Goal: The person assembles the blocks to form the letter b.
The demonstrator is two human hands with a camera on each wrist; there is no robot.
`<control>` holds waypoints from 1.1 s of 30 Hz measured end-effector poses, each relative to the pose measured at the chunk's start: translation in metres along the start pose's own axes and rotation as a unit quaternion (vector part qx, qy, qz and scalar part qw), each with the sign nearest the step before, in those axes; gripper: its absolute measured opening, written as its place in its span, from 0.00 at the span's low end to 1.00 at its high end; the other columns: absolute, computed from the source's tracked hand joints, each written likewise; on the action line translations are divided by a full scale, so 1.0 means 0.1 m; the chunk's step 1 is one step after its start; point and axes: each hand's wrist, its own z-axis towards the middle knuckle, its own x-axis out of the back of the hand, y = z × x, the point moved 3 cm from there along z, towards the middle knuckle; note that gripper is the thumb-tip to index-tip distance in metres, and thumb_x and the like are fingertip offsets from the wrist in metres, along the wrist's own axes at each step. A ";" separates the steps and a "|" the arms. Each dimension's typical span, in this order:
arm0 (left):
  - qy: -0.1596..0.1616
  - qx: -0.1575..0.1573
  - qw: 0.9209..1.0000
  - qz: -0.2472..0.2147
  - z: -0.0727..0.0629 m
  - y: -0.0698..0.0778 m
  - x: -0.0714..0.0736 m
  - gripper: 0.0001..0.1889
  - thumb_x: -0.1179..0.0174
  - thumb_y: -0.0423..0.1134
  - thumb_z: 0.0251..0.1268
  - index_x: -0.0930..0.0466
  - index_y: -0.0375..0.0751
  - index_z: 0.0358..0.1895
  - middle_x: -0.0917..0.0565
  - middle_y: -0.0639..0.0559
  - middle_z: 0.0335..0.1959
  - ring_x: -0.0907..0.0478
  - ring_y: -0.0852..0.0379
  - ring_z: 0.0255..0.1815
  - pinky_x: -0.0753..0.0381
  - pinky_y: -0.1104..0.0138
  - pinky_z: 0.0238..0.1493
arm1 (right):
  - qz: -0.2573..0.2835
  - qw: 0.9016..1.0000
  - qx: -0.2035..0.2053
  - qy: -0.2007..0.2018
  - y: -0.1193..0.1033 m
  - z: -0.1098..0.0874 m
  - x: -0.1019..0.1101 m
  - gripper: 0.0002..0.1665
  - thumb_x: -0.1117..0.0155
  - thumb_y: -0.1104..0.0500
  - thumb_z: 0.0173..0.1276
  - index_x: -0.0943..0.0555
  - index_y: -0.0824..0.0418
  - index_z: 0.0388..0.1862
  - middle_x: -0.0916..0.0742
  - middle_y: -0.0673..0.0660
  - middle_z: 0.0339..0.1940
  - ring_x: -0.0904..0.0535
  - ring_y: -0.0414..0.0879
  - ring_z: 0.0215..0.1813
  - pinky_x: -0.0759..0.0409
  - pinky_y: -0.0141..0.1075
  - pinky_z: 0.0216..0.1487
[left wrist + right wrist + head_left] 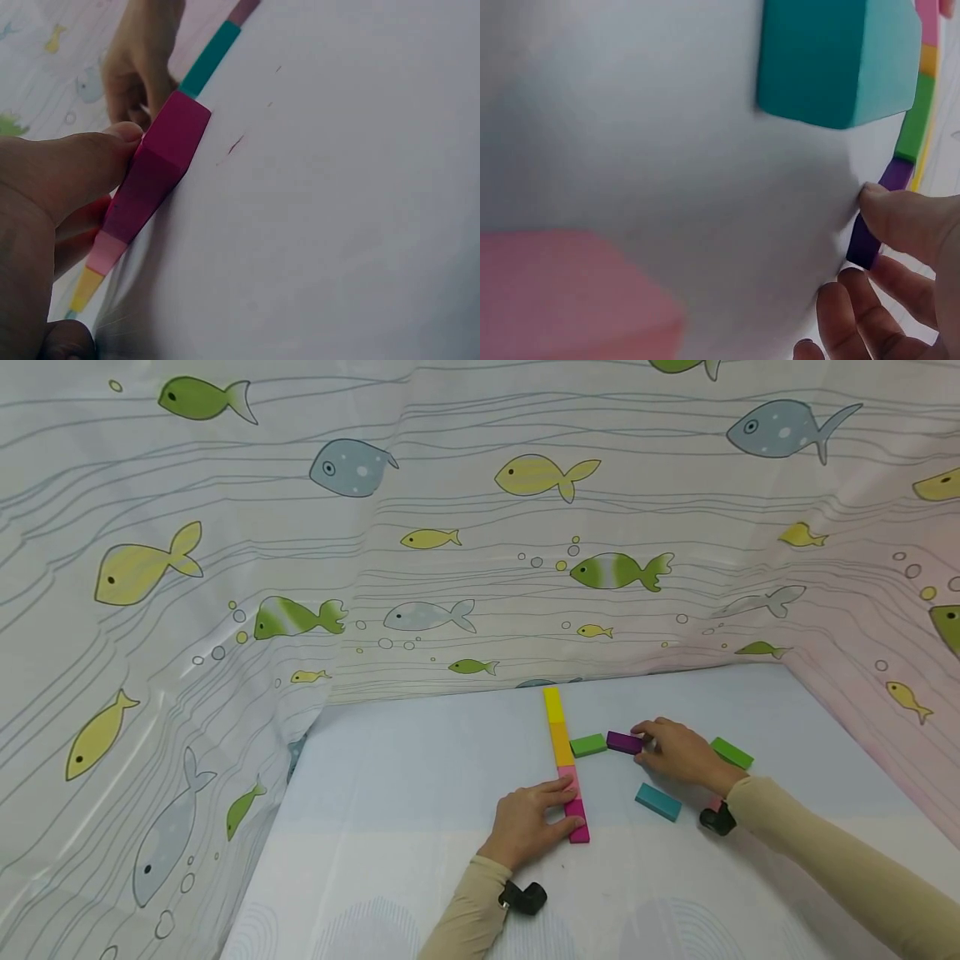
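A straight row runs away from the front: a magenta block (577, 832), a pink block (567, 772), an orange block (562, 744) and a yellow block (553, 704). My left hand (528, 823) rests on its near end, with the thumb (112, 146) touching the magenta block and fingers reaching over the pink one. From the orange block a green block (588, 745) extends right. Beside its right end lies a purple block (624, 742), which my right hand (681, 752) pinches between thumb and finger at its right end.
A teal block (658, 802) lies in front of the right hand. Another green block (732, 752) is behind the right wrist, and a pink block (570, 300) is partly hidden under it. A fish-print sheet (450, 585) walls the table's back and sides.
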 end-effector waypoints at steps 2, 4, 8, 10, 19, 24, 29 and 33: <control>0.000 0.000 1.000 -0.001 0.00 0.00 0.00 0.25 0.29 0.58 0.68 0.13 0.58 0.65 0.16 0.66 0.67 0.14 0.60 0.64 0.15 0.71 0.50 | 0.002 1.000 -0.005 -0.002 0.01 -0.01 0.01 0.29 0.24 0.55 0.69 0.18 0.64 0.66 0.12 0.59 0.50 0.15 0.52 0.50 0.14 0.57 0.56; -0.001 0.000 1.000 -0.002 0.00 0.01 0.00 0.25 0.29 0.58 0.68 0.13 0.58 0.65 0.16 0.66 0.67 0.14 0.59 0.64 0.14 0.70 0.50 | 0.001 1.000 -0.006 -0.004 0.03 -0.04 0.02 0.30 0.24 0.54 0.69 0.19 0.64 0.66 0.12 0.60 0.50 0.15 0.53 0.50 0.14 0.57 0.56; -0.003 0.003 1.000 -0.004 0.00 0.01 -0.01 0.24 0.29 0.58 0.68 0.13 0.58 0.65 0.16 0.66 0.67 0.14 0.59 0.64 0.14 0.70 0.50 | -0.003 1.000 -0.001 -0.005 0.05 -0.11 0.04 0.32 0.23 0.53 0.67 0.19 0.66 0.66 0.12 0.60 0.49 0.16 0.54 0.49 0.14 0.57 0.55; -0.002 0.002 1.000 -0.004 0.00 0.01 -0.01 0.24 0.29 0.58 0.68 0.13 0.58 0.64 0.15 0.66 0.67 0.14 0.59 0.64 0.14 0.70 0.50 | -0.003 1.000 -0.005 -0.008 0.06 -0.15 0.05 0.33 0.22 0.53 0.67 0.19 0.66 0.66 0.12 0.60 0.49 0.16 0.54 0.49 0.14 0.56 0.55; -0.010 0.008 1.000 -0.008 -0.01 0.02 0.02 0.24 0.29 0.57 0.69 0.14 0.58 0.65 0.16 0.66 0.68 0.14 0.58 0.64 0.14 0.68 0.52 | 0.008 0.999 -0.019 -0.030 0.15 -0.35 0.08 0.36 0.23 0.48 0.68 0.21 0.65 0.69 0.13 0.59 0.50 0.17 0.50 0.49 0.12 0.51 0.53; -0.011 0.007 1.000 -0.008 -0.02 0.02 0.01 0.25 0.30 0.58 0.69 0.14 0.58 0.66 0.16 0.66 0.68 0.14 0.57 0.65 0.14 0.67 0.53 | -0.003 1.000 0.002 -0.028 0.15 -0.50 0.10 0.33 0.22 0.46 0.68 0.18 0.64 0.64 0.13 0.55 0.47 0.17 0.46 0.45 0.13 0.44 0.47; 0.000 0.002 1.000 -0.007 -0.01 0.01 0.01 0.25 0.29 0.57 0.68 0.14 0.58 0.65 0.16 0.66 0.68 0.14 0.58 0.64 0.13 0.66 0.53 | -0.009 0.999 0.017 -0.029 0.08 -0.65 0.14 0.28 0.25 0.47 0.70 0.16 0.61 0.61 0.13 0.51 0.45 0.20 0.41 0.43 0.16 0.38 0.44; 0.002 0.003 1.000 -0.007 0.00 0.00 0.01 0.25 0.29 0.57 0.67 0.13 0.57 0.65 0.16 0.66 0.68 0.14 0.57 0.64 0.14 0.66 0.52 | -0.015 0.999 0.029 -0.026 0.05 -0.74 0.15 0.23 0.26 0.49 0.71 0.14 0.60 0.59 0.13 0.48 0.43 0.22 0.37 0.40 0.18 0.32 0.41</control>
